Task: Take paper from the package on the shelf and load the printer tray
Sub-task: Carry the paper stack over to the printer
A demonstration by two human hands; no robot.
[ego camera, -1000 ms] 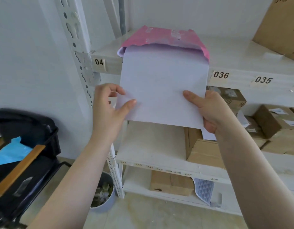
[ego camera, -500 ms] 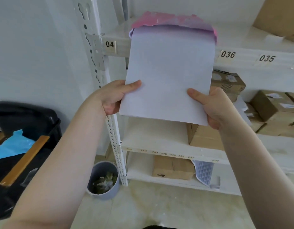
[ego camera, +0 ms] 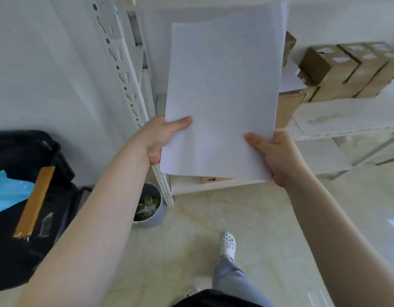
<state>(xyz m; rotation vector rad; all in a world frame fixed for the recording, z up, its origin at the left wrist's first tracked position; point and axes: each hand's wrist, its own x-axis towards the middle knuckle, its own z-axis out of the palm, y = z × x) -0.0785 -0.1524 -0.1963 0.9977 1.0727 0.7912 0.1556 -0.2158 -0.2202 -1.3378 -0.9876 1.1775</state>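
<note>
A stack of white paper [ego camera: 222, 89] is held up in front of the white metal shelf [ego camera: 337, 116], fully free of it. My left hand [ego camera: 162, 138] grips the stack's lower left edge, thumb on top. My right hand [ego camera: 273, 156] grips the lower right corner the same way. The pink package is out of view. No printer shows in the view.
Cardboard boxes [ego camera: 346, 69] sit on the shelf at the right. A grey waste bin [ego camera: 149, 207] stands by the shelf post [ego camera: 125, 69]. A black bin [ego camera: 25, 196] with blue plastic and a brown strip is at the left. My shoe [ego camera: 227, 243] is on the tiled floor.
The paper stack has come fully out of the pink package and moved down and toward me. The view has tilted down, so the top shelf and package are gone.
</note>
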